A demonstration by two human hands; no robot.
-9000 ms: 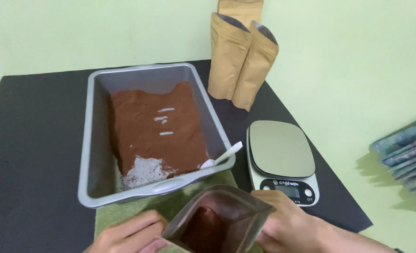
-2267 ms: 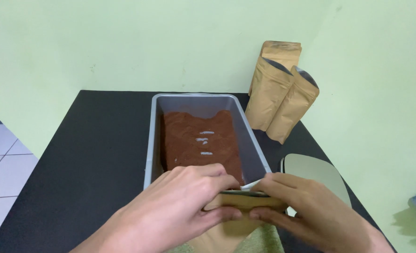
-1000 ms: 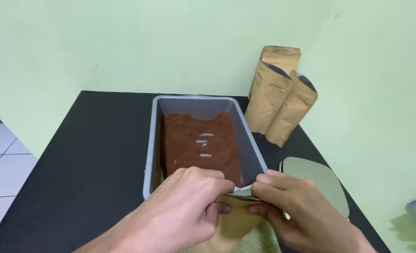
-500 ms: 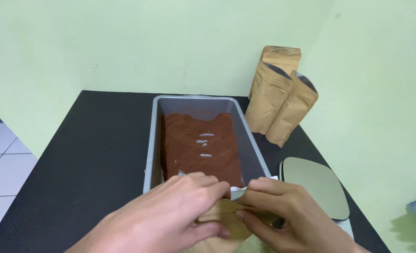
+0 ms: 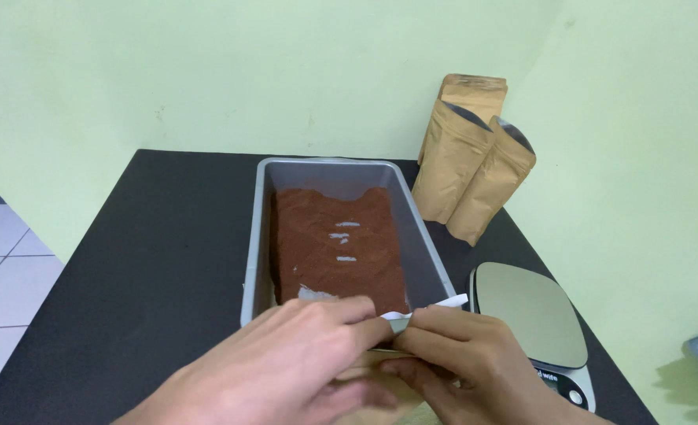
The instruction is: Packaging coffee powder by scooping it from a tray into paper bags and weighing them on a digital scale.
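Head view. The left hand (image 5: 286,366) and the right hand (image 5: 467,366) meet at the 6 o'clock edge of the frame, over the top edge of a tan kraft-paper pouch (image 5: 364,370). Most of the pouch is hidden beneath them. Fingers of both hands are closed in a pinch on that edge, fingertips nearly touching at the centre; whether the edge is fully pressed shut cannot be told.

The pouch lies just beside the near end of a grey rectangular metal tray (image 5: 256,236), which holds a bed of reddish-brown powder (image 5: 337,252) marked with a few short pale streaks. A white plastic scoop handle (image 5: 443,303) rests against the tray's near right corner, touching the right hand's fingers.

At 3 o'clock from the hands sits a kitchen scale with a brushed steel platform (image 5: 530,311), with no load on it. At 1 o'clock, well apart from the hands, three upright tan stand-up pouches (image 5: 471,177) lean together against the pale green wall (image 5: 207,71). All rest on a black desk (image 5: 144,260).

Handling note, as a judgement: pressing a pouch edge closed goes best when the two pinches travel outward from the centre, keeping the edge flat and level so no powder is caught in it. The scoop handle lies close enough to be knocked into the tray, so the right hand should stay low and clear of it.
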